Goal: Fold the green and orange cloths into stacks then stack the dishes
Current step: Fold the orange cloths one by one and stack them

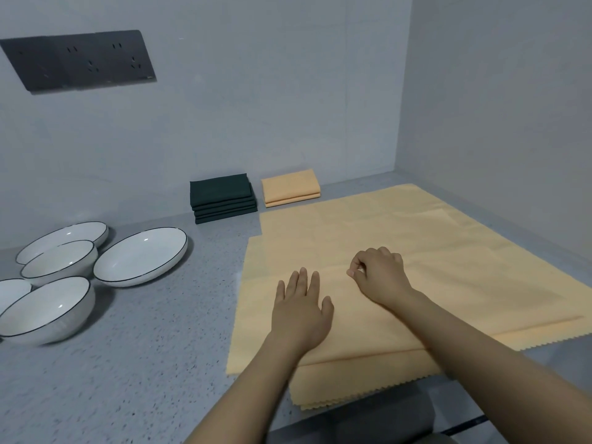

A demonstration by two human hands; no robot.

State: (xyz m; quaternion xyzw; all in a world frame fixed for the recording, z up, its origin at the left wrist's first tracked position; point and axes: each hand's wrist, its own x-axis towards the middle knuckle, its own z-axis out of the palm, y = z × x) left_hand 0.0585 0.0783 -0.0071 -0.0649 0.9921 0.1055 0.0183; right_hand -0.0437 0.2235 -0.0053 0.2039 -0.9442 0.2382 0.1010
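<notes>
Orange cloths (pixel 416 257) overhang the counter (pixel 144 347) edge; left hand (pixel 301 310) lies flat, right hand (pixel 379 272) seemingly pinches cloth. Bowls (pixel 96 267) left, folded stacks (pixel 224 200) behind.

Grey speckled tabletop (pixel 153 363), meeting grey walls at rear and right of frame.

Left of frame: five white dishes with thin dark rims, unstacked, crowded together. Shallow plate (pixel 65 240) rearmost; bowl (pixel 59 262) in front of it; wide shallow plate (pixel 141 256) to their right; deeper bowl (pixel 48 310) nearest; fifth dish (pixel 11 291) cut by left edge.

Centre rear, by the wall: folded dark green cloth stack (pixel 222 198); just right of it, folded orange cloth stack (pixel 290 187).

Centre to right: unfolded orange cloths (pixel 416 251) spread flat, layered, zigzag-cut edges overhanging the near tabletop edge.
</notes>
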